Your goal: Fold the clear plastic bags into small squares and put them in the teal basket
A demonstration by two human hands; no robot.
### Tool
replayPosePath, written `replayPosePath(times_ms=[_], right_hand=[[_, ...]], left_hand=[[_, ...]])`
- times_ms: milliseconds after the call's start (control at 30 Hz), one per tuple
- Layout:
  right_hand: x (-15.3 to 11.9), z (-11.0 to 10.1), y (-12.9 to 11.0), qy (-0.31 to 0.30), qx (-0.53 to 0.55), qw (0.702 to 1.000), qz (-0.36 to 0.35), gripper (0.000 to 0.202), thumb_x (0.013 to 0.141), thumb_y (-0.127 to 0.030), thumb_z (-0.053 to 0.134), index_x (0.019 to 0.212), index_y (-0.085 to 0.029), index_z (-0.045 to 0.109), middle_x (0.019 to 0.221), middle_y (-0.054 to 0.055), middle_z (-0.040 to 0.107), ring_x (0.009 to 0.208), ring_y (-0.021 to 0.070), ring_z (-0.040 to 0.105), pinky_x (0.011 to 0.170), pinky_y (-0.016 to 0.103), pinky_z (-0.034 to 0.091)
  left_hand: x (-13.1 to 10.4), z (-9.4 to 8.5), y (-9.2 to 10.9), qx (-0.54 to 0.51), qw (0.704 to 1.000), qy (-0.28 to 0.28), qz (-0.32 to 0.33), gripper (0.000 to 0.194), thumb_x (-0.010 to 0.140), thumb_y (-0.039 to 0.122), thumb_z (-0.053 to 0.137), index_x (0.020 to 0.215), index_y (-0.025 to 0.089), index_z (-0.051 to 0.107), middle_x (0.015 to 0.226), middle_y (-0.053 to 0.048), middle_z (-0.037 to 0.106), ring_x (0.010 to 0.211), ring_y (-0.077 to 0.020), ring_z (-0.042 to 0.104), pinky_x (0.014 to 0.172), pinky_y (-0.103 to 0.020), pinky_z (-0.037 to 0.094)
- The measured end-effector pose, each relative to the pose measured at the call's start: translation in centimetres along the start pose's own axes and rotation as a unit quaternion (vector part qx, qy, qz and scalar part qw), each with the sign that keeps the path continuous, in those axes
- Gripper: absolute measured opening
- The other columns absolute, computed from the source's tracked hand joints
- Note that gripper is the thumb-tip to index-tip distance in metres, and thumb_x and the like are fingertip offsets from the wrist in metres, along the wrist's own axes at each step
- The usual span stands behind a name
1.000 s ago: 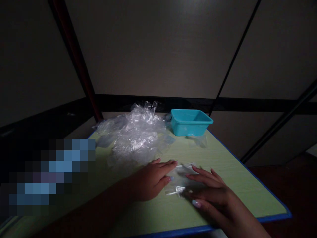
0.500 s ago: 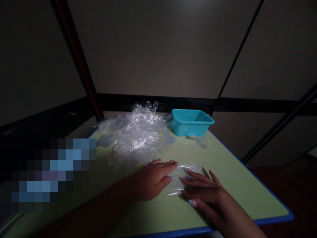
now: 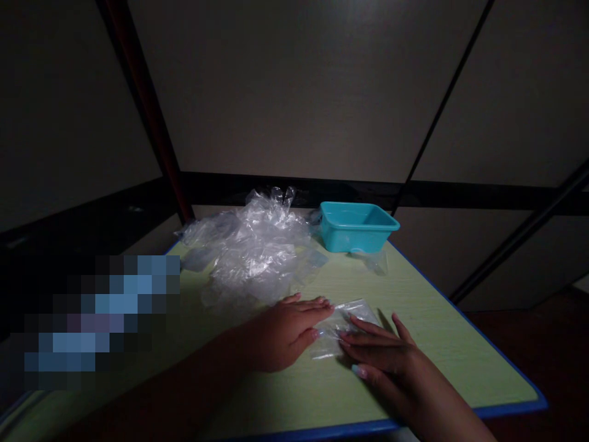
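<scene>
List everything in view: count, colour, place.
table: 1, green top, blue edge, under everything listed next
plastic pile: 1, clear, pieces uncountable, far left-centre
tub: 1, turquoise, far right
loose plastic: 1 visible patch, clear, front of tub
flat plastic piece: 1, clear, between the hands
wall panels: several, dim beige, behind
floor: 1, dark red, lower right
pixelated area: 1, bluish, left, contents unreadable
left hand: 1, pale nails, at flat piece's left
right hand: 1, pale nails, over its right

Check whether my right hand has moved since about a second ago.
Yes. The right hand has shifted slightly left over the table, farther from the tabletop's near right corner and closer to the left hand.
</scene>
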State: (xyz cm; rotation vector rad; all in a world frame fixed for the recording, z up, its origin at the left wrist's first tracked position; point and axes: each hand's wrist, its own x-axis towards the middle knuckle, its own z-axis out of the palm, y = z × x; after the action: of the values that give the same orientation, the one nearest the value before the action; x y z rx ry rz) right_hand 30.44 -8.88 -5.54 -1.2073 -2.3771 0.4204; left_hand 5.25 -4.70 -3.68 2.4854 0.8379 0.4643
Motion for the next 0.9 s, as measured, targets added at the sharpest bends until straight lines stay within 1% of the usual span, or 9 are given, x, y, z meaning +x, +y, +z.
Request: replayPosePath(times_ms=[100,200,300,367,433,567,700,767,900], right_hand=[[0.1,-0.3,-0.1,-0.004,-0.005,1.000,0.004,0.026,0.089,-0.040,0.054,0.114,-0.038,0.063,0.118,0.001,0.066,0.123,0.0299,0.049,0.104,0.072,0.005],[0.2,-0.6,-0.3,-0.008,-0.006,1.000,0.010,0.027,0.089,-0.040,0.053,0.115,-0.039,0.062,0.119,0.001,0.065,0.124,0.0306,0.047,0.104,0.073,0.006],[0.3,-0.9,-0.4,-0.005,-0.004,1.000,0.014,0.029,0.090,-0.040,0.052,0.117,-0.040,0.060,0.120,0.000,0.065,0.124,0.0302,0.047,0.103,0.073,0.008],[0.2,-1.1,-0.4,0.004,-0.006,1.000,0.013,0.029,0.091,-0.039,0.052,0.118,-0.041,0.060,0.120,0.000,0.064,0.124,0.0294,0.047,0.104,0.072,0.008],[0.1,-1.1,-0.3,0.011,-0.011,1.000,0.011,0.029,0.091,-0.038,0.052,0.118,-0.040,0.060,0.121,0.000,0.064,0.125,0.0288,0.047,0.104,0.071,0.010],[0.1,-1.3,-0.5,0.016,-0.010,1.000,0.010,0.029,0.091,-0.037,0.052,0.119,-0.039,0.060,0.123,0.001,0.063,0.125,0.0286,0.046,0.105,0.070,0.011],[0.3,-1.5,-0.9,0.014,-0.003,1.000,0.012,0.029,0.091,-0.036,0.051,0.119,-0.037,0.060,0.122,0.003,0.064,0.124,0.0296,0.047,0.104,0.072,0.010],[0.5,-1.6,-1.0,0.017,-0.002,1.000,0.010,0.029,0.092,-0.036,0.051,0.118,-0.036,0.062,0.120,0.005,0.064,0.123,0.0301,0.048,0.104,0.072,0.011],[0.5,-1.6,-0.9,0.010,0.002,1.000,0.004,0.029,0.092,-0.035,0.051,0.119,-0.034,0.061,0.120,0.007,0.065,0.123,0.0287,0.049,0.105,0.069,0.013]], left_hand=[[0.0,0.1,0.0,0.003,1.000,0.001,0.006,0.053,0.092,0.017,0.045,0.142,0.028,0.033,0.146,-0.006,0.037,0.134,-0.0225,0.034,0.110,-0.052,0.021],[0.0,-0.1,0.2,0.003,0.999,0.042,0.020,0.050,0.089,0.017,0.050,0.138,0.024,0.041,0.145,-0.008,0.040,0.134,-0.0224,0.034,0.109,-0.046,0.027],[0.2,-0.3,0.5,-0.015,0.993,0.103,0.063,0.031,0.084,0.017,0.058,0.114,0.019,0.061,0.135,-0.010,0.051,0.130,-0.0219,0.040,0.107,-0.038,0.032],[0.3,-0.4,0.5,-0.020,0.988,0.121,0.094,0.014,0.081,0.019,0.062,0.094,0.018,0.068,0.130,-0.009,0.055,0.127,-0.0223,0.042,0.106,-0.037,0.033],[0.3,-0.3,0.5,-0.007,0.987,0.118,0.112,0.010,0.080,0.022,0.065,0.087,0.019,0.070,0.131,-0.009,0.055,0.127,-0.0233,0.043,0.106,-0.037,0.032],[0.3,-0.2,0.4,0.036,0.991,0.085,0.100,0.021,0.081,0.024,0.064,0.102,0.021,0.070,0.135,-0.006,0.053,0.128,-0.0247,0.042,0.109,-0.042,0.025],[0.3,-0.4,0.5,0.023,0.991,0.087,0.095,0.014,0.082,0.024,0.062,0.090,0.021,0.073,0.122,-0.007,0.063,0.122,-0.0235,0.049,0.106,-0.039,0.031],[0.2,-0.4,0.5,0.013,0.991,0.090,0.098,0.013,0.082,0.026,0.062,0.087,0.022,0.074,0.118,-0.007,0.065,0.118,-0.0229,0.052,0.103,-0.038,0.033],[0.1,-0.4,0.4,0.020,0.994,0.059,0.087,0.013,0.083,0.027,0.062,0.091,0.025,0.072,0.118,-0.003,0.065,0.117,-0.0223,0.053,0.106,-0.041,0.029]])
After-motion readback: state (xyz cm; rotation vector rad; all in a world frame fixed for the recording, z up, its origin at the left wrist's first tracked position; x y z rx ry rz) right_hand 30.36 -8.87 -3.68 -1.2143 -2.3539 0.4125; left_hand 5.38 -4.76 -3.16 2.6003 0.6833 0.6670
